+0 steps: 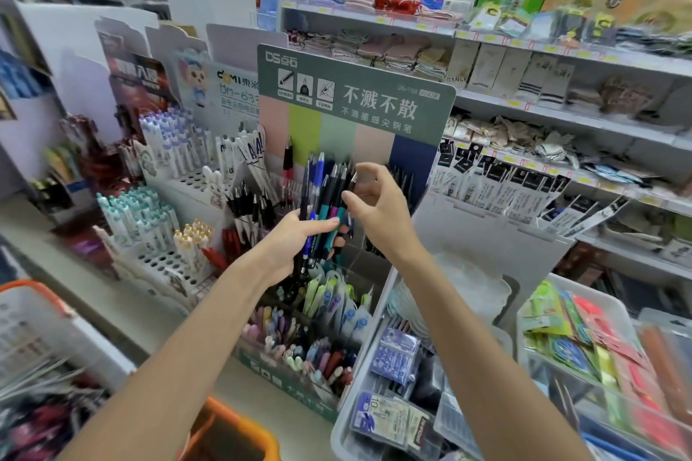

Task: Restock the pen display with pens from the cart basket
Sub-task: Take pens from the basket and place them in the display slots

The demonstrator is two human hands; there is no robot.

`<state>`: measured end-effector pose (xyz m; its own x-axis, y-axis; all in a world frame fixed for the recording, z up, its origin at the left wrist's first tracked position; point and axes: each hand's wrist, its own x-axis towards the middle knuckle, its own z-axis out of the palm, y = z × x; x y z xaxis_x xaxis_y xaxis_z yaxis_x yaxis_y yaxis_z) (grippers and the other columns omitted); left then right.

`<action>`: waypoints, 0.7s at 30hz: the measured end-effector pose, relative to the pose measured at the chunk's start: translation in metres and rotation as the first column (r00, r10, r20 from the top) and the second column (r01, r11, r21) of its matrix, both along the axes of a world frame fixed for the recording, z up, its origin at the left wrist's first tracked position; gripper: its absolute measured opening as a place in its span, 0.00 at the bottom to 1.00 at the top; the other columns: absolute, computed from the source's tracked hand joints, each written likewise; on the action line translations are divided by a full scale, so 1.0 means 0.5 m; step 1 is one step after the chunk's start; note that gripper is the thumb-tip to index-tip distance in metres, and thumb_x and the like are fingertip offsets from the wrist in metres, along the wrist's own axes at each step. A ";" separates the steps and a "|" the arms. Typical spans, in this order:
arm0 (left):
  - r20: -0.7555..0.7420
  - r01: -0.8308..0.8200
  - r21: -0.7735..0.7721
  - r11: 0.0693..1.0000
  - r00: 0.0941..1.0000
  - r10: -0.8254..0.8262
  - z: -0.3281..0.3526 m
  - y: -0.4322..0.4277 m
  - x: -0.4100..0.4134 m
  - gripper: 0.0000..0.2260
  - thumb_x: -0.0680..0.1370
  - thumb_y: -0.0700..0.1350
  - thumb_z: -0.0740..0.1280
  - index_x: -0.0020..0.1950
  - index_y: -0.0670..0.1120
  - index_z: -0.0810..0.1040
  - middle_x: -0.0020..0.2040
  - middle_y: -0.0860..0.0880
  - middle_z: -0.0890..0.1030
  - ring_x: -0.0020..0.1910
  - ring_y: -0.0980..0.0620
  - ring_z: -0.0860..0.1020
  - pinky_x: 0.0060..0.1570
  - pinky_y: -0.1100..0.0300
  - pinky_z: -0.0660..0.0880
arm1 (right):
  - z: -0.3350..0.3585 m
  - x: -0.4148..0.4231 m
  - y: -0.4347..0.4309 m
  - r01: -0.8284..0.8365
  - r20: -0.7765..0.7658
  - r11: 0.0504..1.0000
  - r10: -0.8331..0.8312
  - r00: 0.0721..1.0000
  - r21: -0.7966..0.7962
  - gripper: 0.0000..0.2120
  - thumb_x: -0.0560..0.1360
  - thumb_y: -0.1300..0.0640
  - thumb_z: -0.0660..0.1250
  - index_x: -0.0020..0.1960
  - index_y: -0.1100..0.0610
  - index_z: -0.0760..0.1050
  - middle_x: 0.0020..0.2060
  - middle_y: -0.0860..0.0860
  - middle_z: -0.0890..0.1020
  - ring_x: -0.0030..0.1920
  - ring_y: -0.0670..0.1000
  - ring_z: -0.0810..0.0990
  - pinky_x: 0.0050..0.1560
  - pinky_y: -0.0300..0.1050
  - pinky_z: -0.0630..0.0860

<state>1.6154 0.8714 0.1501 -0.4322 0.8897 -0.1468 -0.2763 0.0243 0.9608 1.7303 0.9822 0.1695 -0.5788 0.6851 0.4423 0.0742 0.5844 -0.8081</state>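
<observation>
- Now my left hand (296, 239) is wrapped round a bundle of pens (324, 198), fingers curled across the barrels near their lower ends, thumb on the near side.
- The bundle stands roughly upright, clicker ends up: dark blue, teal and black barrels packed together, just in front of the pen display (355, 97).
- My right hand (378, 206) comes in from the right, and thumb and forefinger pinch the upper end of one dark pen (354, 178) at the right edge of the bundle; the other fingers are loosely bent and touch nothing that I can see.
- The display is a green board with white lettering over pastel panels; a few pens stand at its left and right sides, with bare panel between them.
- Below my hands, the display's lower compartments (299, 344) hold pastel and coloured pens, crowded and tilted.
- Left of the display stand white pen racks (168, 165) with white and lilac pens, and nearer ones with teal caps.
- The cart basket (22, 286) sits at the near left, orange-rimmed with white mesh walls; dark, blurred stock lies inside, too smeared to name.
- At near right, a grey bin (350, 378) holds flat packets.
- Beyond, on the far right, shelves (543, 101) carry folded cloths and socks.
</observation>
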 end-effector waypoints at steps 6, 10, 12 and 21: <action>0.046 -0.140 -0.006 0.990 0.989 0.140 -0.027 -0.014 -0.025 0.07 0.81 0.38 0.65 0.56 0.41 0.81 0.46 0.44 0.85 0.42 0.49 0.83 0.39 0.57 0.79 | -0.015 0.008 -0.008 0.131 -0.306 0.991 -0.121 0.944 0.012 0.16 0.76 0.62 0.72 0.61 0.56 0.73 0.45 0.53 0.81 0.45 0.49 0.82 0.50 0.41 0.79; 0.124 -0.248 -0.041 0.968 0.960 0.251 -0.051 -0.032 -0.044 0.08 0.82 0.38 0.64 0.58 0.39 0.79 0.46 0.44 0.85 0.37 0.52 0.82 0.34 0.62 0.80 | -0.047 0.019 0.007 0.159 -0.208 0.958 -0.110 0.972 0.237 0.17 0.76 0.64 0.71 0.63 0.59 0.72 0.43 0.50 0.80 0.43 0.47 0.80 0.48 0.33 0.77; 0.125 -0.249 -0.037 0.968 0.960 0.251 -0.056 -0.037 -0.042 0.08 0.82 0.38 0.64 0.60 0.38 0.78 0.47 0.44 0.85 0.37 0.52 0.82 0.35 0.62 0.80 | -0.071 0.019 0.009 0.135 -0.111 0.944 -0.106 0.988 0.300 0.17 0.77 0.63 0.71 0.63 0.59 0.72 0.43 0.48 0.79 0.42 0.46 0.80 0.48 0.34 0.78; 0.102 -0.230 -0.009 0.973 0.968 0.229 -0.061 -0.044 -0.034 0.08 0.82 0.39 0.63 0.59 0.39 0.78 0.45 0.45 0.86 0.37 0.53 0.81 0.36 0.61 0.80 | -0.116 0.005 0.009 0.091 0.167 0.817 -0.223 0.960 0.569 0.12 0.77 0.54 0.72 0.55 0.59 0.75 0.39 0.51 0.85 0.33 0.52 0.83 0.32 0.50 0.80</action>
<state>1.5985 0.8493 0.1197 -0.6078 0.7690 -0.1980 -0.3703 -0.0540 0.9273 1.7328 0.9865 0.1115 -0.6104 0.4538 0.6492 0.3371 0.8905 -0.3055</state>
